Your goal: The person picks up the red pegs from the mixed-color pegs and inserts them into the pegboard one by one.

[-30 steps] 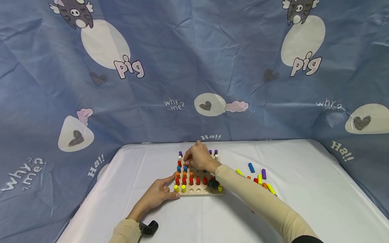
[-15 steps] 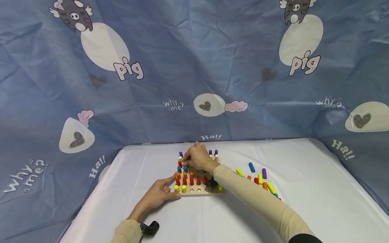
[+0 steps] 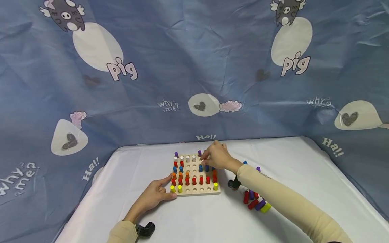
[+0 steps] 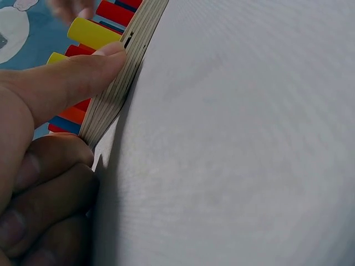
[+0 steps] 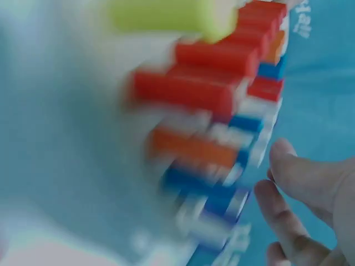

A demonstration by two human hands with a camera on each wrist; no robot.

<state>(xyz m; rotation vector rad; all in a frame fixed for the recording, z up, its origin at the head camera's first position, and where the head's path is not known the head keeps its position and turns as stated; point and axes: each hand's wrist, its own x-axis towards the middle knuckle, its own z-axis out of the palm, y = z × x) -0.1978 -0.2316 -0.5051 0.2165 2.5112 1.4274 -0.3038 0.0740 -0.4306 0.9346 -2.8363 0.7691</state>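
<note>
A wooden pegboard (image 3: 197, 193) lies on the white table with coloured pegs standing in rows. My left hand (image 3: 153, 195) holds its near left corner; in the left wrist view the thumb (image 4: 83, 77) presses the layered edge and the other fingers curl beside the corner. Over the board's back right part is my right hand (image 3: 219, 157). In the right wrist view its thumb (image 5: 299, 172) and fingertips stand apart with nothing between them. A red peg (image 3: 181, 163) stands in the second column. Blue pegs (image 3: 200, 168) are just below the right hand, which hides the far right corner.
Loose pegs (image 3: 253, 204) in several colours lie right of the board, partly hidden by the right forearm (image 3: 282, 199). A patterned blue cloth (image 3: 182, 128) hangs behind the table. A black wrist device (image 3: 146, 230) sits on the left wrist.
My right hand has left the second column, where the red peg now shows, and moved right across the board. The left hand keeps its hold. The head view has shifted slightly right.
</note>
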